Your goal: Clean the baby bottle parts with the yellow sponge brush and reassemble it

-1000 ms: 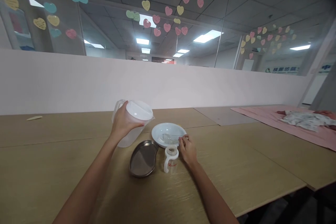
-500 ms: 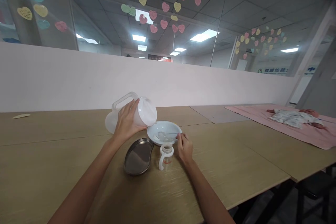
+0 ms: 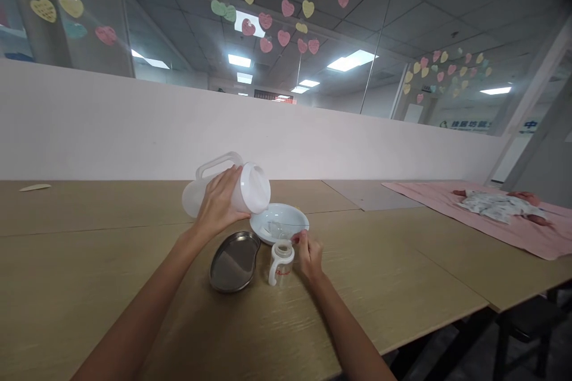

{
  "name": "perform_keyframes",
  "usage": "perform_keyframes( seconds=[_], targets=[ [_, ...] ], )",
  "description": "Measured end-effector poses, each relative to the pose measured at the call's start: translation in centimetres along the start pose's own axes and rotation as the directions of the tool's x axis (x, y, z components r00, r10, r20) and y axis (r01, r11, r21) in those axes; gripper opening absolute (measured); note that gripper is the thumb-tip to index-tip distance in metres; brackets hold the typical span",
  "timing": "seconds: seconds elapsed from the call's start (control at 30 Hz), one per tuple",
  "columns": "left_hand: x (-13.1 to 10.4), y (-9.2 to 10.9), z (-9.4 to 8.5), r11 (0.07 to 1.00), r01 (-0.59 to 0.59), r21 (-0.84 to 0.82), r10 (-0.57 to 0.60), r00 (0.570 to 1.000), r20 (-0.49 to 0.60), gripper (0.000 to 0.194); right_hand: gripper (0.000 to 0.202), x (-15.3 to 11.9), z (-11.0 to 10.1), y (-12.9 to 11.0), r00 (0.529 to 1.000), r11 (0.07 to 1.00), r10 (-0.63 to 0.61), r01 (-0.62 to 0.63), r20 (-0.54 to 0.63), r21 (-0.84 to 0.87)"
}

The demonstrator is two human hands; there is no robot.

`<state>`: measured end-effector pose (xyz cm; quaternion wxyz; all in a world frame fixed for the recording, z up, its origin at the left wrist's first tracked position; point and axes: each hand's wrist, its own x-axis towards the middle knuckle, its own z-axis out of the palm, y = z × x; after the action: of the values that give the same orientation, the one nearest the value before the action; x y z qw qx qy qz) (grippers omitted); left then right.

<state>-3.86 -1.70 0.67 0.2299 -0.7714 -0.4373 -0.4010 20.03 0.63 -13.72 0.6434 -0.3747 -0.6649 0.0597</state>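
Observation:
My left hand [image 3: 220, 199] is wrapped round a translucent white plastic pitcher [image 3: 255, 189], which is tipped on its side with its lidded end toward a pale blue-white bowl [image 3: 298, 218]. A clear object [image 3: 276, 230] lies in the bowl; its kind is hard to tell. At the bowl's near right rim, the fingers of my right hand [image 3: 310, 256] are pinched together; what they hold is too small to name. Just left of that hand stands an uncapped clear baby bottle [image 3: 282, 263], upright, with a white handle. A kidney-shaped metal tray [image 3: 235, 265] sits below the pitcher.
The wooden table [image 3: 393, 262] runs along a white half wall [image 3: 134, 137] with glass above. At the right, a baby-like figure [image 3: 496, 205] in patterned clothes lies on a pink cloth [image 3: 424, 199]. A dark stool [image 3: 529, 321] stands beyond the table edge.
My right hand has shifted slightly left, closer to the bottle's mouth. The pitcher remains tipped in my left hand, and the view has moved a little.

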Motion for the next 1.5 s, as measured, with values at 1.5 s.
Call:
perform_keyframes(
  seconds=[1.5],
  targets=[
    [0.8, 3.1, -2.8, 0.975, -0.073, -0.209, 0.119, 0.969, 0.218, 0.105, 0.042, 0.1, 0.3, -1.0, 0.992, 0.980, -0.121, 0.123, 0.027, -0.155]
  ],
)
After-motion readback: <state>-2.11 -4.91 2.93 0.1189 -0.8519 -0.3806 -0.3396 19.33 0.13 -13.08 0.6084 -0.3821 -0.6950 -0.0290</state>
